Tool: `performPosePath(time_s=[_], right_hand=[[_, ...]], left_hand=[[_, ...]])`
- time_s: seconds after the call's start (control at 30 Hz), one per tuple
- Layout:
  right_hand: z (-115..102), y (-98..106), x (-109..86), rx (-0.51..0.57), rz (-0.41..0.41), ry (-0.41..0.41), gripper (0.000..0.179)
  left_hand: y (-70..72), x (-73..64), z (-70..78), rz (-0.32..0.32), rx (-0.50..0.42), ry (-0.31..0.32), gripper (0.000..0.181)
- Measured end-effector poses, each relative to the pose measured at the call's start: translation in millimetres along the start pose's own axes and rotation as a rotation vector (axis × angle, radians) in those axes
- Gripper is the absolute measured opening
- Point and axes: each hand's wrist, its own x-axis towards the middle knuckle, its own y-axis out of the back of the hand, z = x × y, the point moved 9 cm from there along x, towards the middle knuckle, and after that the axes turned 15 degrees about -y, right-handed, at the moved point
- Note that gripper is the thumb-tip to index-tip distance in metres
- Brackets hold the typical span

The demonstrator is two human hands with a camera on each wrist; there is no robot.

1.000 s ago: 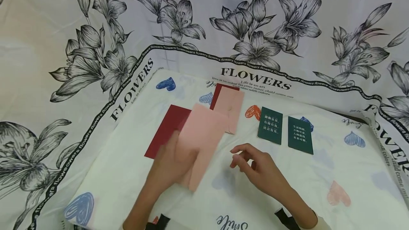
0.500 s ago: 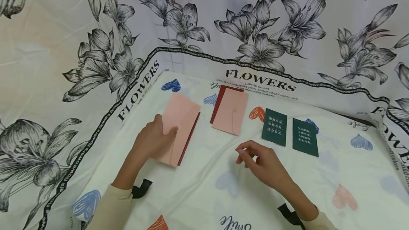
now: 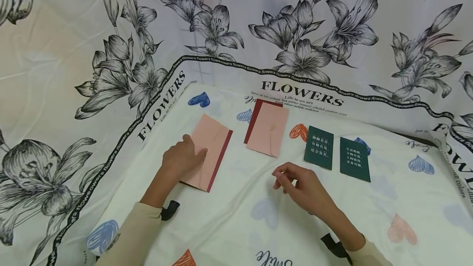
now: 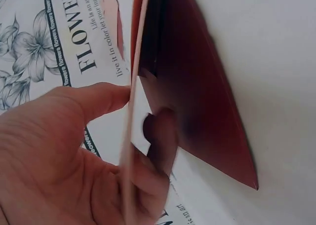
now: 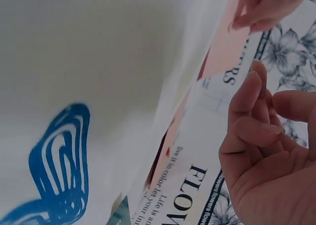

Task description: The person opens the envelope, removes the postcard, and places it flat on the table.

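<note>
My left hand (image 3: 181, 159) pinches a pink envelope (image 3: 216, 147), thumb on the near face and fingers behind it, as the left wrist view shows. Beneath lies a dark red envelope-like piece (image 4: 202, 87), its edge showing along the right side of the pink one. In the left wrist view a gap separates the two, and fingertips reach near the red surface. My right hand (image 3: 301, 186) hovers over the cloth with loosely curled fingers, holding nothing. Beyond it lies a second pink envelope (image 3: 267, 130) on another dark red piece (image 3: 253, 120).
Two dark green cards with white printed characters, a left one (image 3: 318, 147) and a right one (image 3: 354, 160), lie side by side right of the envelopes. A white cloth (image 3: 236, 212) with printed hearts covers the table. Flower-printed fabric (image 3: 229, 19) hangs behind.
My left hand has carried the pink envelope leftward onto the dark red piece, then lowered slightly. My right hand has barely moved. The head view has shifted a little.
</note>
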Motion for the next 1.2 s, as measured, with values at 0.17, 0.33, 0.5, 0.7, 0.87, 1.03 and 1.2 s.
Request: performPosePath(time_s=[0.17, 0.33, 0.5, 0.7, 0.87, 1.03, 1.2], right_hand=[[0.6, 11.7, 20.6, -0.109, 0.074, 0.032, 0.020], [5.7, 29.9, 51.5, -0.185, 0.150, -0.015, 0.024], [18.0, 37.1, 88.5, -0.258, 0.191, -0.137, 0.040], [35.7, 20.0, 124.0, -0.282, 0.098, -0.278, 0.076], [40.0, 15.8, 132.1, -0.218, 0.125, -0.265, 0.083], [34.1, 30.2, 119.2, -0.065, 0.184, -0.190, 0.033], [19.0, 41.7, 97.0, 0.206, 0.157, -0.170, 0.046]], left_hand=[[0.2, -4.6, -4.5, 0.056, 0.152, 0.011, 0.068], [8.4, -10.2, 3.8, 0.161, 0.313, -0.009, 0.077], [7.9, -8.2, 7.2, 0.183, 0.342, -0.031, 0.074], [8.7, -9.9, 19.0, 0.226, 0.330, -0.078, 0.067], [17.0, -16.1, 40.5, 0.305, 0.330, -0.146, 0.063], [24.9, -18.6, 56.5, 0.366, 0.264, -0.212, 0.060], [27.6, -18.9, 67.7, 0.347, 0.051, -0.248, 0.057]])
